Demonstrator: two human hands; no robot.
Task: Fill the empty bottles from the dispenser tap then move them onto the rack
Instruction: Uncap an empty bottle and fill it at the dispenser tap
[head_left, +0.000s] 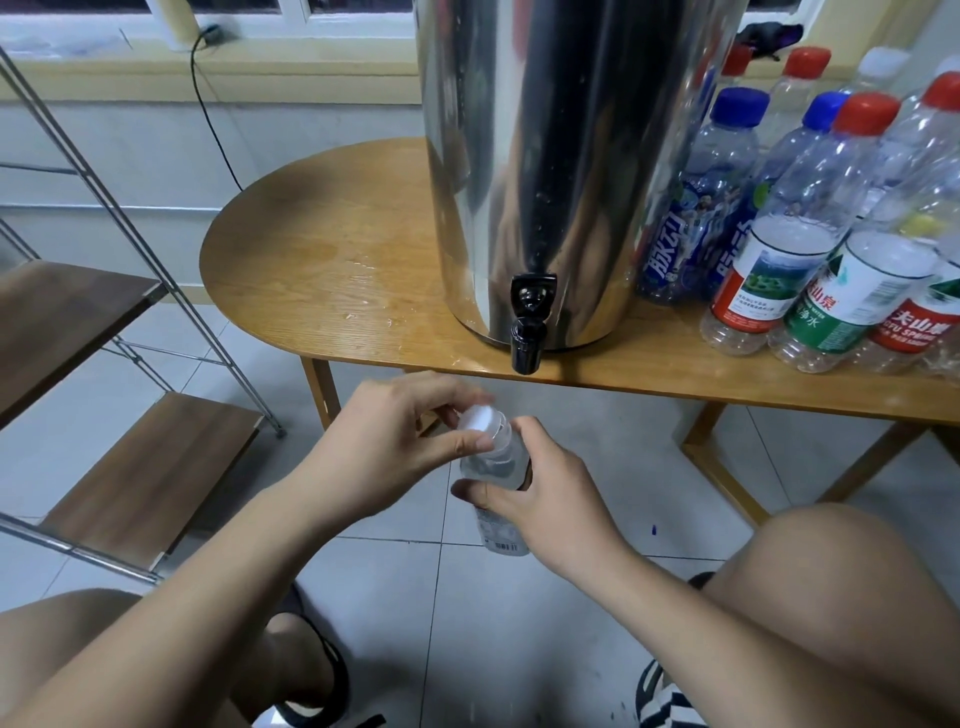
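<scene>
Head view: a clear plastic bottle (496, 462) was seen held upright in the air, below the front edge of the table (322, 249) and just short of the tap (529, 332), above the tiled floor (467, 597). Its white cap (479, 419) was pinched between the thumb and curled fingers of the left hand (395, 441). The bottle's body was gripped by the right hand (545, 499), fingers wrapped round it from the right and thumb laid across the front; a barcode label was visible below that hand. The fill level could not be read with certainty. The steel dispenser (545, 156) was noted standing on the wooden table, with its black tap overhanging the table edge; no stream was observed at the spout. Wet patches and droplets were recorded on the table surface to the left of the dispenser. A group of capped bottles (810, 234), with red, blue and white caps, was seen standing close together on the table to the right of the dispenser, the nearest ones just beside it. The rack (119, 364), a metal frame with wooden shelves, was noted at the left, well apart from the held bottle. A black cable (208, 114) was seen hanging down from the windowsill behind the table.
</scene>
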